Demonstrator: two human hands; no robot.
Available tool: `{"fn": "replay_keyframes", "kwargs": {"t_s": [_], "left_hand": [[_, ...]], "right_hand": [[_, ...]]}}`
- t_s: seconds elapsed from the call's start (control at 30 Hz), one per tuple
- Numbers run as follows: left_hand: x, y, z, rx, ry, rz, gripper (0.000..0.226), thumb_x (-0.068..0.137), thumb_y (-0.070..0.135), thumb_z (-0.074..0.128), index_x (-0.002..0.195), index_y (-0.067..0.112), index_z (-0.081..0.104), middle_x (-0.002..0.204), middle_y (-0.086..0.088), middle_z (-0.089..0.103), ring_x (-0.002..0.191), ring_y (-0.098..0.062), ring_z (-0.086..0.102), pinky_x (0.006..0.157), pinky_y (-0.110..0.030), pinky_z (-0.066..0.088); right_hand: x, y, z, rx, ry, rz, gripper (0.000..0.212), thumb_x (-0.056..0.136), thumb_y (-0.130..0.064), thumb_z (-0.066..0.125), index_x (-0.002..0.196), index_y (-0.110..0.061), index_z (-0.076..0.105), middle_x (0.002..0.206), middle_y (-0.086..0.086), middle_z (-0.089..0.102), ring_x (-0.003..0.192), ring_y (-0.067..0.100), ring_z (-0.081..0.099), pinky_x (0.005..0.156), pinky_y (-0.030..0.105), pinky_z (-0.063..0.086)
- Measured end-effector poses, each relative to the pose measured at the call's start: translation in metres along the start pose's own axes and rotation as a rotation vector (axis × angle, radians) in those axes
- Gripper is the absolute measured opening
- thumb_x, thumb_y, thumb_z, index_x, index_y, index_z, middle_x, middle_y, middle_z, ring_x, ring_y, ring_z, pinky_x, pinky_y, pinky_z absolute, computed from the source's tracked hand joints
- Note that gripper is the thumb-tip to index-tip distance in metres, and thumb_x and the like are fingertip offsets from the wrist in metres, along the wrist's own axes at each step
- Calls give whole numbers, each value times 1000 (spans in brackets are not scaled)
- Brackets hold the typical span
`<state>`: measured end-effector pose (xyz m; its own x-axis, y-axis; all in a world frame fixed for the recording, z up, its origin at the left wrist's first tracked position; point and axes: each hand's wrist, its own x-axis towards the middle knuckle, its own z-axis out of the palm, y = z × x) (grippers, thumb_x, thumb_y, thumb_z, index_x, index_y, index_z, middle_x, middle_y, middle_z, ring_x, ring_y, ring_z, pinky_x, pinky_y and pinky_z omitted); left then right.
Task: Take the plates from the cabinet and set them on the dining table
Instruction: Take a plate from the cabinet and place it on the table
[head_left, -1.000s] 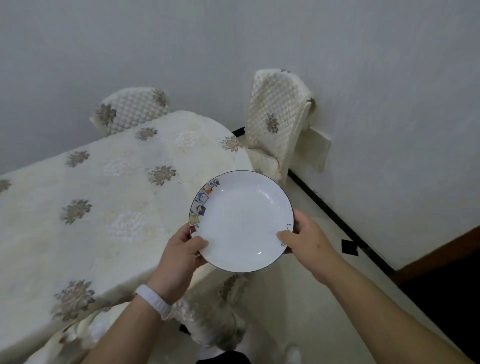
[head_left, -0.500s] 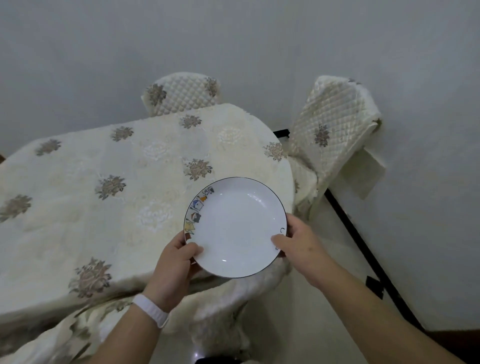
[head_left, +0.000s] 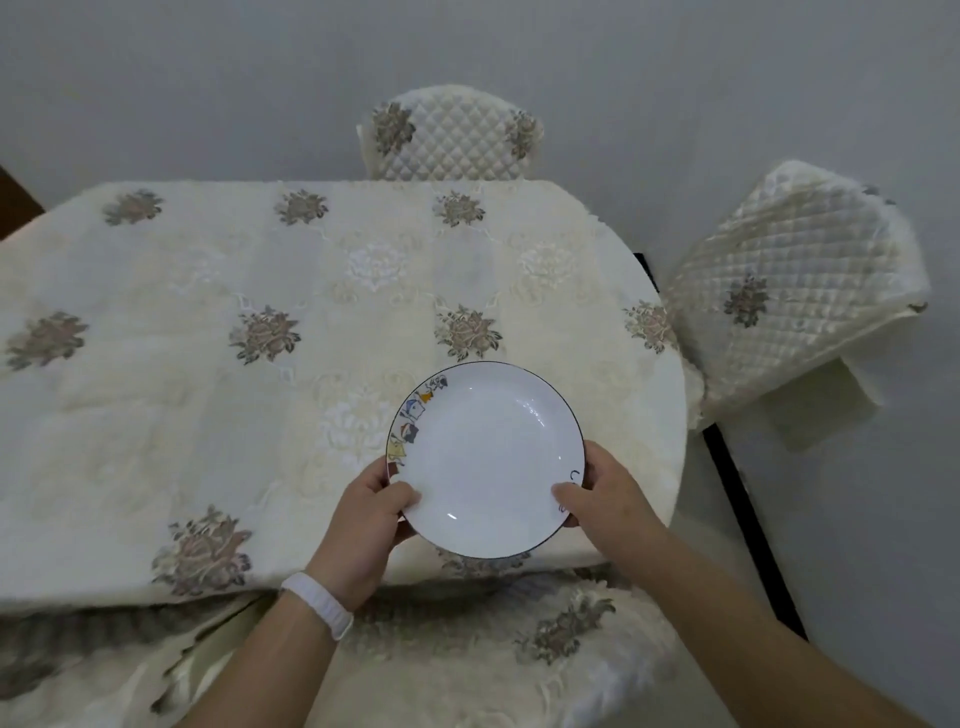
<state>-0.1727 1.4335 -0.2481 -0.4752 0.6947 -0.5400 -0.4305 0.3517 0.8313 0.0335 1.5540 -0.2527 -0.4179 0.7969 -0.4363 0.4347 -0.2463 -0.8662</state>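
Note:
A white plate (head_left: 485, 457) with a thin dark rim and small coloured drawings on its left edge hovers over the near right part of the dining table (head_left: 182, 374). My left hand (head_left: 366, 525) grips its near left rim, thumb on top. On the near right rim my right hand (head_left: 605, 493) holds it the same way. The table wears a cream cloth with grey-brown flowers. No cabinet is in view.
Three chairs in quilted cream covers stand around the table: one at the far side (head_left: 452, 135), one at the right end (head_left: 795, 291), one just below the plate (head_left: 493, 649). A grey wall runs behind and to the right, with a black skirting strip (head_left: 743, 499).
The view has swung left and I have come closer; the plate, held by both hands throughout, has gone from beside the table's corner to above its near right part.

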Motion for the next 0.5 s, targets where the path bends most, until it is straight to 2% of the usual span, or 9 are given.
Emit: {"fn": "replay_keyframes", "kwargs": {"t_s": [0.1,0.23,0.37,0.5], "left_hand": [[17,-5,-10,5,74,-19,38,86,-10,43,104,14,67,102,-7,72,90,-27,66,63,-32,55],[32,-14,-17,-22,131,-47,39,86,-9,44,100,18,68,99,-4,73,89,-25,67,64,-34,56],[44,-24,-17,-54,185,-77,43,87,-10,45,98,24,68,98,-2,73,87,-24,67,67,-36,57],[55,-35,-13,-93,251,-96,47,85,-11,47,109,24,66,99,-6,73,88,-26,69,67,-37,58]], "right_hand": [[18,2,18,-42,-21,34,35,87,-1,53,107,-30,57,102,1,67,93,21,65,71,33,59],[34,7,31,-99,-27,76,32,85,-2,53,106,-27,55,101,4,66,92,24,64,74,39,57],[50,17,34,-168,-52,99,36,84,-6,55,113,-26,54,102,0,65,96,23,63,84,47,56],[66,26,37,-192,-48,129,37,83,-4,56,114,-24,54,102,-4,64,97,19,62,86,45,56]]}}
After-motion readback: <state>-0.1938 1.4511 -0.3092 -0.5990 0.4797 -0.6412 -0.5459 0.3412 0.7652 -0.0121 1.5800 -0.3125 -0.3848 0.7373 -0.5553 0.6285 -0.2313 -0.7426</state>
